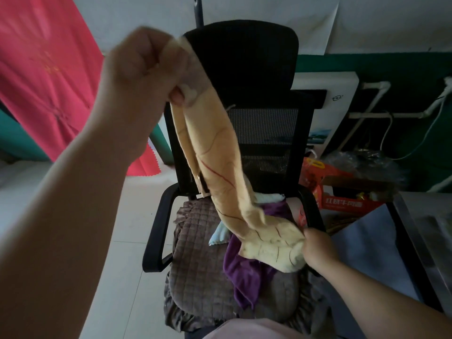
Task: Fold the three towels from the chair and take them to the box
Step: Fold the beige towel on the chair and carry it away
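Above the chair [234, 148] seat, a yellow towel [220, 167] hung stretched between the person's two hands. The left hand [141, 69], raised high at about ten o'clock, was clenched round one end of it; the right hand [318, 248], low at about four o'clock near the chair's arm, pinched the other end. So the towel's long axis ran on a slant from upper left to lower right, bunched and twisted like a rope rather than spread flat. Both hands were already on it, one at each end, and neither was nearer than the other. I judged that the next move depended on that slant: the hands would need to come level and find the corners before any fold could be made. Below it, on the quilted cushion [195, 253], lay a purple towel [244, 265] in a heap and a pale one [220, 234] partly under it, both untouched. A red box [342, 199] stood at three o'clock beside the chair.
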